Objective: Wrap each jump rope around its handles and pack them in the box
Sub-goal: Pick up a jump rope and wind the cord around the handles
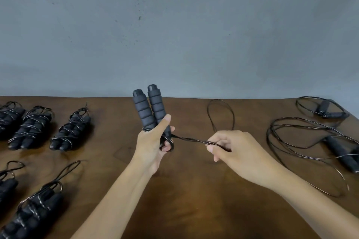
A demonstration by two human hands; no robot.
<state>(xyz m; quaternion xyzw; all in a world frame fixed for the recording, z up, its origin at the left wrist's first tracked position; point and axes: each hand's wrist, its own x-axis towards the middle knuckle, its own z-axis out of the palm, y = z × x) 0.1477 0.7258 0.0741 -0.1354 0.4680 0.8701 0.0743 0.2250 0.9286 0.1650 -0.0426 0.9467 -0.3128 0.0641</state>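
Observation:
My left hand (153, 141) grips a pair of black foam jump-rope handles (149, 108), held upright and side by side above the brown table (190, 200). Their thin black rope (190, 139) runs taut from the handles' lower ends to my right hand (231, 147), which pinches it. The rest of this rope lies in a loop (220, 114) on the table behind my right hand. Several wrapped ropes (71, 130) lie on the left. No box is in view.
Two unwrapped jump ropes lie at the right: one (342, 151) with loose coils spreading toward the table's edge, another (328, 111) at the far right corner. More wrapped bundles (37, 209) sit at the near left. A grey wall (174, 25) rises behind the table.

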